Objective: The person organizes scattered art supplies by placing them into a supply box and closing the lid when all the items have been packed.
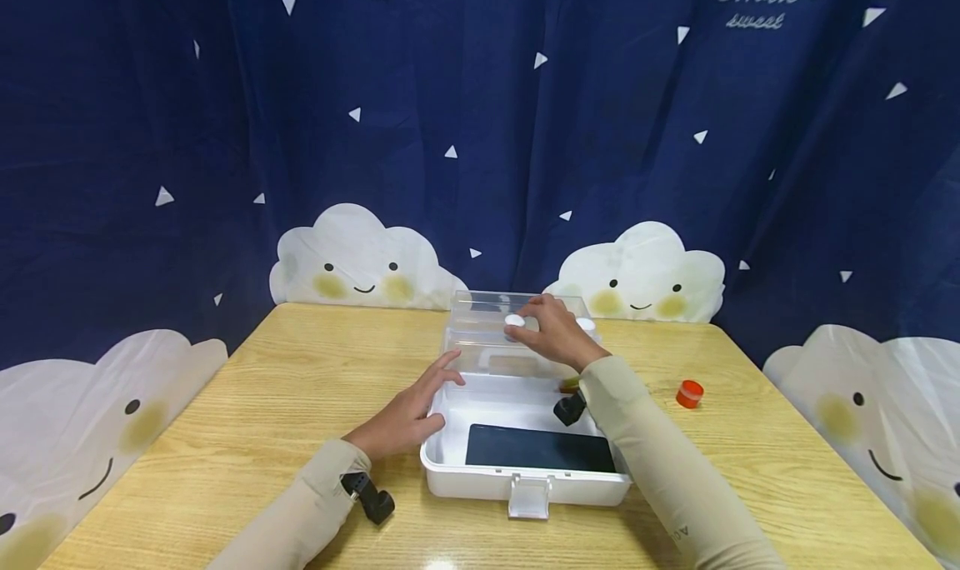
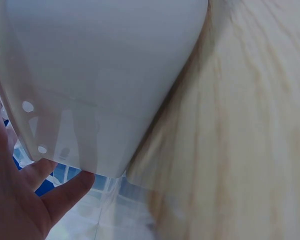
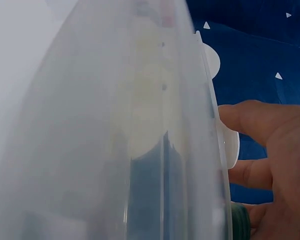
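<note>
Gripping white round piece (image 3: 231, 148) with right hand (image 1: 555, 332), thumb and fingers curled round, just beside edge of transparent lid (image 1: 480, 305), raised at far side. Reaching to left wall of white box (image 1: 465, 482) near far corner with left hand (image 1: 408, 416), fingers spread and relaxed, tips at edge. Inside box, along near wall: dark flat slab (image 1: 540, 449). Over near edge: latch (image 1: 528, 498), hanging outward. To right: gap on table (image 1: 337, 362) before red cap (image 1: 690, 393). To left: broader room.

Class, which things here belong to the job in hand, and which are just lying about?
Probably the job:
white plastic box with clear lid, at left hand
round white object, pinched by right hand
flat black rectangle, inside box

Probably lying about:
short red cylinder, on wooden table
</note>
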Available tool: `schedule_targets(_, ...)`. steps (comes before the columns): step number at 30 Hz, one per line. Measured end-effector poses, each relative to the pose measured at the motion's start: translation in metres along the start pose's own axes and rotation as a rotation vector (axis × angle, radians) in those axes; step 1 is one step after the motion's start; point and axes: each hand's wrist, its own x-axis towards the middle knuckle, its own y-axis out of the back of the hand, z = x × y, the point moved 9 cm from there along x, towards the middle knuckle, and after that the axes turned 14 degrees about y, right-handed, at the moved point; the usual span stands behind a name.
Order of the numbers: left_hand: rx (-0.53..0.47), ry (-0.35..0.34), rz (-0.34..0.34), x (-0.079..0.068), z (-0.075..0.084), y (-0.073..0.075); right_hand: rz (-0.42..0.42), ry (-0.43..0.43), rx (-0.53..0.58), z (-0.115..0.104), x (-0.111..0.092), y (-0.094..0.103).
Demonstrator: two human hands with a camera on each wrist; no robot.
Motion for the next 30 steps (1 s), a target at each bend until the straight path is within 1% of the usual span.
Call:
schedule_targets(5,0.002,0.003,-0.001,-0.001,0.001,0.000,-0.004,0.015,-0.003,-0.001,0.000,0.001)
schedule_targets(12,0.003,-0.002,0.001,-0.002,0.002,0.001,0.030,0.107,-0.005,-0.006,-0.002,0.012)
schedule_targets(15,-0.001,-0.010,0.001,-0.002,0.002,0.001,0.048,0.122,0.012,-0.006,-0.004,0.018)
schedule_targets(20,0.001,-0.015,0.001,-0.002,0.002,0.000,0.064,0.134,0.031,-0.002,-0.009,0.024)
schedule_targets(26,-0.007,-0.018,0.001,-0.002,0.002,0.000,0.100,0.144,0.020,0.005,-0.016,0.034)
schedule_targets(30,-0.007,-0.020,0.005,-0.002,0.003,0.001,0.127,0.127,0.010,0.012,-0.022,0.043)
